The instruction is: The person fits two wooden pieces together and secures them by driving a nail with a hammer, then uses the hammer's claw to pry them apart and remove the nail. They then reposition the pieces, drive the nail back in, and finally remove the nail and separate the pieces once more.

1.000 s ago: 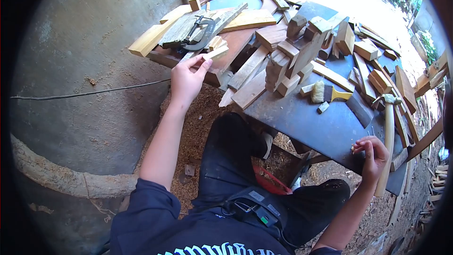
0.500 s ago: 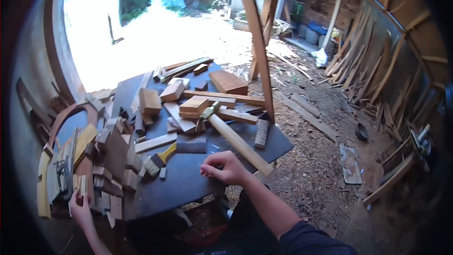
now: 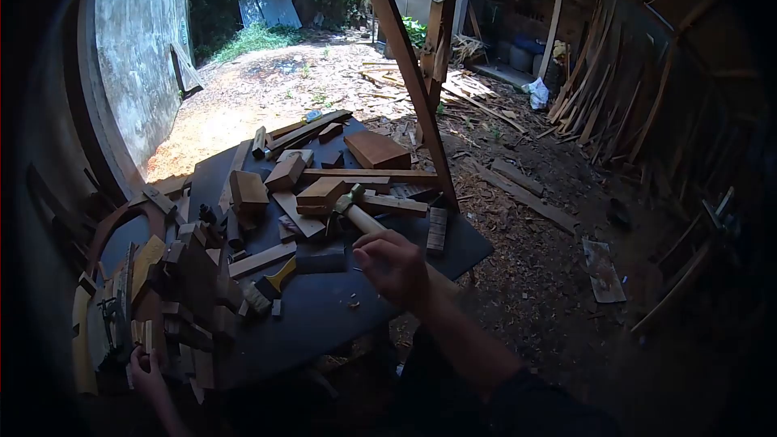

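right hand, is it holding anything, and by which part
It cannot be told for sure: the right hand covers the middle of the hammer's handle, but whether it grips there is hidden.

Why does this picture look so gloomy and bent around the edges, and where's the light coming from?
Head view: the sunlit yard is brightest, while the table lies in shade; head view: black corners and bowed lines suggest a wide-angle lens; head view: the left hand is dim near the dark lower-left rim, the right hand easier to see.
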`<state>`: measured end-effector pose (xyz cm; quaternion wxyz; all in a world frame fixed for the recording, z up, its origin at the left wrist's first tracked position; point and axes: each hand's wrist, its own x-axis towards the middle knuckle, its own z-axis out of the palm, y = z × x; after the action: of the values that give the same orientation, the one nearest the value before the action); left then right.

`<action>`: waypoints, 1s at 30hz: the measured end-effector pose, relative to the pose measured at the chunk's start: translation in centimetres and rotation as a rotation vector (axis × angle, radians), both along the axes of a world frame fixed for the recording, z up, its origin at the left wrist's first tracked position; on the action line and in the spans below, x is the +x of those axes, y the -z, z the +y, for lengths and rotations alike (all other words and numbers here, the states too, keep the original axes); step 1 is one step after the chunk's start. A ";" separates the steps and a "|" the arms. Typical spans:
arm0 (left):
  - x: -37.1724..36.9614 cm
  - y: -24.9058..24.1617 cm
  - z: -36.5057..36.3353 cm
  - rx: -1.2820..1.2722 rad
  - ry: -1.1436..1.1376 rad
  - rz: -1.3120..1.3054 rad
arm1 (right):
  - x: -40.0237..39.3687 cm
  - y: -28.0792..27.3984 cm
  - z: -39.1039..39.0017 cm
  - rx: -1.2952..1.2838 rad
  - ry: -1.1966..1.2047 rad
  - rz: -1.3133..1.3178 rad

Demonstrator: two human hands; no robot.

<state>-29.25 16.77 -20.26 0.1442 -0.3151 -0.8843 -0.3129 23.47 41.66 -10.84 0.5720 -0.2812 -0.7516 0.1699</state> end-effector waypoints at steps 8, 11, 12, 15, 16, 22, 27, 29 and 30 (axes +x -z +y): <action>1.0 -0.7 0.3 -0.005 -0.001 -0.017 | 0.7 0.8 6.9 -0.225 0.200 -0.673; 0.8 -0.3 0.2 0.019 0.025 0.006 | 0.0 0.7 6.6 -0.282 0.171 -0.815; 0.8 -0.3 0.1 0.020 0.026 -0.006 | -0.2 0.5 6.5 -0.297 0.179 -0.857; 0.9 -0.4 0.1 0.030 0.030 -0.029 | -0.3 0.5 7.5 -0.344 0.152 -0.824; 0.9 -0.3 0.1 0.037 0.031 -0.029 | -0.3 0.6 8.2 -0.345 0.119 -0.817; 0.2 0.4 0.1 0.072 0.056 -0.027 | -0.8 -2.0 11.4 -0.442 0.195 -0.765; 0.3 0.4 0.2 0.093 0.076 -0.063 | -0.9 -0.9 13.1 -0.212 0.501 -0.551; 0.8 0.1 0.1 0.121 0.079 -0.077 | -0.5 0.5 13.8 -0.023 0.596 -0.570; 1.8 -0.7 0.1 0.112 0.063 -0.083 | -0.4 1.0 14.1 -0.080 0.554 -0.578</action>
<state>-27.46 16.82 -19.55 0.1149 -0.3211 -0.8603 -0.3789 23.11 55.78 -11.84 0.3495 -0.5314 -0.7702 -0.0476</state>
